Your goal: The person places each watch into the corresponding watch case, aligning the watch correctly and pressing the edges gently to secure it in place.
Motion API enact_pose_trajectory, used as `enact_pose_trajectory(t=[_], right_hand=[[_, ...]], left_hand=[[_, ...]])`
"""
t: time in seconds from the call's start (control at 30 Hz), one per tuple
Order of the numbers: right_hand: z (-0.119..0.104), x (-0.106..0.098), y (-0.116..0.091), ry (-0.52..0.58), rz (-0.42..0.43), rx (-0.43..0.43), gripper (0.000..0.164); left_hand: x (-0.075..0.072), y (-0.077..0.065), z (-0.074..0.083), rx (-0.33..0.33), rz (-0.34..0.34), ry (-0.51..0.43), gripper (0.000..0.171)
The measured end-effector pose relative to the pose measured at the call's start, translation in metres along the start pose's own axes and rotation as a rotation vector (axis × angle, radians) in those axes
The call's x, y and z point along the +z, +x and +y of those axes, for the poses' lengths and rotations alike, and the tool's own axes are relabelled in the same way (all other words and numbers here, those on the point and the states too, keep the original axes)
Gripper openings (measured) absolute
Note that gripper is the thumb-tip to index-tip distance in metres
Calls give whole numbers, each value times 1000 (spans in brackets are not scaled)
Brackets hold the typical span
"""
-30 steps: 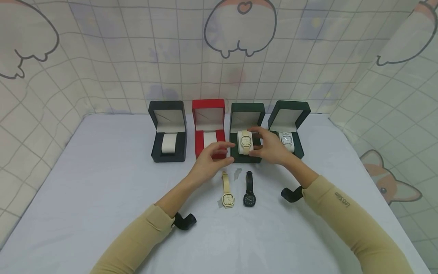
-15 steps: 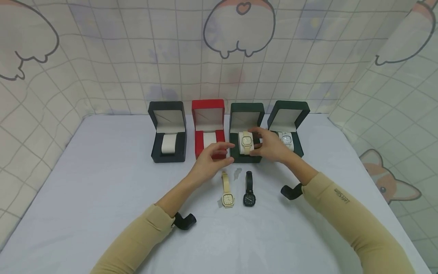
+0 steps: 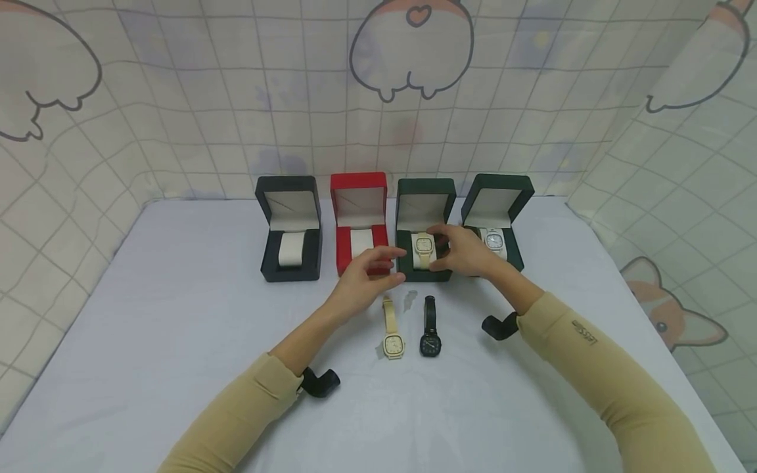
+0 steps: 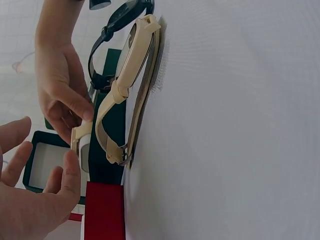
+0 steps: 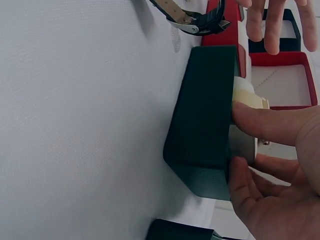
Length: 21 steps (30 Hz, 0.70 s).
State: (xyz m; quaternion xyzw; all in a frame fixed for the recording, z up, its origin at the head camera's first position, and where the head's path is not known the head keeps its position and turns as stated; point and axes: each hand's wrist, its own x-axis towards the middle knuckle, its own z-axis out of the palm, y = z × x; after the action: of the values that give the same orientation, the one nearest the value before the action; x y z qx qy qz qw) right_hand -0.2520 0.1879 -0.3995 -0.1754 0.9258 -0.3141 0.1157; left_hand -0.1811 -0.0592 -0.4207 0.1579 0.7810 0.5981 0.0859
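Note:
In the head view, a cream watch point(image 3: 424, 245) wraps a white cushion inside the open green box point(image 3: 426, 186). My right hand point(image 3: 468, 251) holds its right side, thumb near the lower strap and index finger near the top. The right wrist view shows the thumb point(image 5: 265, 122) against the strap and other fingertips at the box edge. Left of that box, my left hand point(image 3: 361, 281) hovers with relaxed, spread fingers, overlapping the red box point(image 3: 358, 180) and holding nothing. Another cream watch point(image 3: 393, 345) and a black watch point(image 3: 430, 345) lie on the table in front.
To the right, a second green box point(image 3: 498, 182) stands open with a white watch point(image 3: 494, 242) on its cushion. A black box point(image 3: 286, 184) at the left holds a bare white cushion point(image 3: 292, 249). White cloth point(image 3: 177, 315) covers the table; a patterned curtain hangs behind.
My right index fingertip has come down slightly along the watch in the green box, and the right forearm has shifted a little left. My left hand stays in place.

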Motion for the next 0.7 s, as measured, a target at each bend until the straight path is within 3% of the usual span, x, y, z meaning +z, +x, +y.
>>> enact_pose_trajectory(t=[0.4,0.7], right_hand=[[-1,2,-3,-62,50,-58,73],[1,-26,-23,38,163,-81,40]], left_hand=[[5,3,1,29,-7,4,43],[15,23,14,104,-92,16,41]])
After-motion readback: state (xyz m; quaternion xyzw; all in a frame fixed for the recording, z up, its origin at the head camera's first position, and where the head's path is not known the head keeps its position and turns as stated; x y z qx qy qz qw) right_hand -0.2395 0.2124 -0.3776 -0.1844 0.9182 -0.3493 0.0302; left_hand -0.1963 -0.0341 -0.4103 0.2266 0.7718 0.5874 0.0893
